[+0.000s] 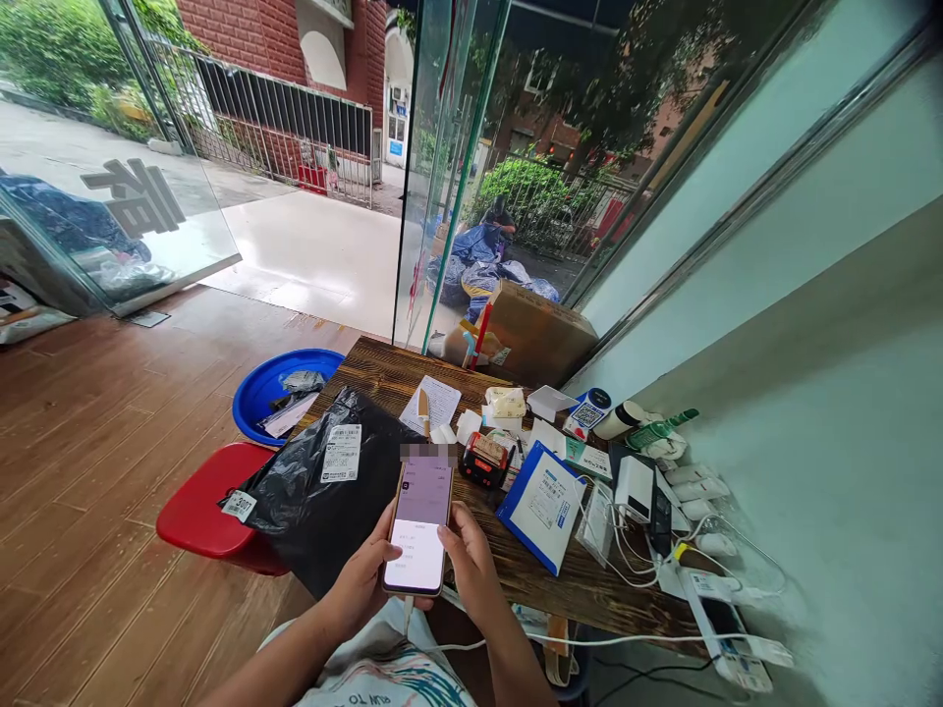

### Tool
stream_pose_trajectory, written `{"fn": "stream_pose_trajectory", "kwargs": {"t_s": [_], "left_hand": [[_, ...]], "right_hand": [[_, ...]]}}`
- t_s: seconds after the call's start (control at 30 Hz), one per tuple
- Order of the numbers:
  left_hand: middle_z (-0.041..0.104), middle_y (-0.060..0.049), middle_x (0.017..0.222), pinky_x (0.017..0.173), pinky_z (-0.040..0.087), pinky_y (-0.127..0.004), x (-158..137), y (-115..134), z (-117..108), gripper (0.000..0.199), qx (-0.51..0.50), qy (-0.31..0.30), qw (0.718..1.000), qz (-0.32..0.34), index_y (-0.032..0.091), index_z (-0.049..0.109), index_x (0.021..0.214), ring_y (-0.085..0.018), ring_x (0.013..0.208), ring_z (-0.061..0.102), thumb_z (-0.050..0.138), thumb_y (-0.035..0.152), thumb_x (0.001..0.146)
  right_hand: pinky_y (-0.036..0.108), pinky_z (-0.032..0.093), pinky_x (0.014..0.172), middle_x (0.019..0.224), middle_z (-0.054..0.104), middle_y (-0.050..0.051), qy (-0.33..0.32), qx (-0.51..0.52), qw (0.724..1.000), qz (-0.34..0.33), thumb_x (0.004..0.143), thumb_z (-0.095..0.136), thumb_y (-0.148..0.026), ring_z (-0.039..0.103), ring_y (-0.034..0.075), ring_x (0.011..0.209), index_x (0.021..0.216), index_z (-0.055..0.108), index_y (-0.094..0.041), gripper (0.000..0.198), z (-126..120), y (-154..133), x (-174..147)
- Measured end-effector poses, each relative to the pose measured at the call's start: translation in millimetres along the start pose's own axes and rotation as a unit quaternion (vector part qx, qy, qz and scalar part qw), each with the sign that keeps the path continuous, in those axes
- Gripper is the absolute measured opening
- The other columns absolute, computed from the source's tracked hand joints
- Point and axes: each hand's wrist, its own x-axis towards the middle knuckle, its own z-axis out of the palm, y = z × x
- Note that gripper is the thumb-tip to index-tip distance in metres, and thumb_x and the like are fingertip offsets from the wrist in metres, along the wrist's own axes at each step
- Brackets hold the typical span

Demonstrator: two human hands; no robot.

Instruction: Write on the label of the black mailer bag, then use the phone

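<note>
A smartphone (418, 530) is held upright between both hands, its lit screen facing me with a white panel over the lower half. My left hand (368, 560) grips its left edge, the thumb over the screen. Around its right edge my right hand (470, 550) is closed, that thumb also at the glass. A white cable (408, 614) runs from the phone's bottom end. Beside and beyond the left hand lies a black plastic parcel bag (302, 511) with white labels. Just past the phone a small black and red label printer (484, 460) stands on the wooden table (383, 365).
A blue and white booklet (543, 506), a power bank (635, 488) with tangled cables and a power strip (726, 638) crowd the table's right side. A red stool (202, 501) and blue basin (254, 383) stand left. Behind are a cardboard box (541, 329) and glass doors.
</note>
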Motion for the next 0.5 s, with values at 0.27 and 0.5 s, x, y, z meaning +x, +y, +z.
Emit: {"fn": "stream_pose_trajectory", "kwargs": {"t_s": [0.27, 0.5], "left_hand": [[0.035, -0.014, 0.144, 0.055, 0.055, -0.035, -3.4, 6.0, -0.5, 0.093, -0.003, -0.026, 1.0, -0.005, 0.032, -0.003, 0.148, -0.032, 0.098, 0.057, 0.054, 0.043, 0.075], [0.032, -0.014, 0.146, 0.056, 0.055, -0.034, -1.6, 7.3, 0.5, 0.096, -0.002, -0.026, 1.0, -0.006, 0.03, -0.002, 0.148, -0.034, 0.106, 0.054, 0.057, 0.045, 0.074]], "right_hand": [[0.041, 0.047, 0.093, 0.119, 0.06, 0.01, -0.039, -0.044, 0.998, 0.019, 0.071, 0.055, -0.027, 0.057, 0.027, 0.109, 0.125, 0.048, -0.019, 0.055, -0.5, 7.1, -7.8], [0.042, 0.048, 0.092, 0.116, 0.061, 0.01, -0.022, -0.059, 0.998, 0.012, 0.066, 0.054, -0.021, 0.058, 0.026, 0.106, 0.119, 0.05, -0.019, 0.053, 2.5, 6.3, -4.9]]}}
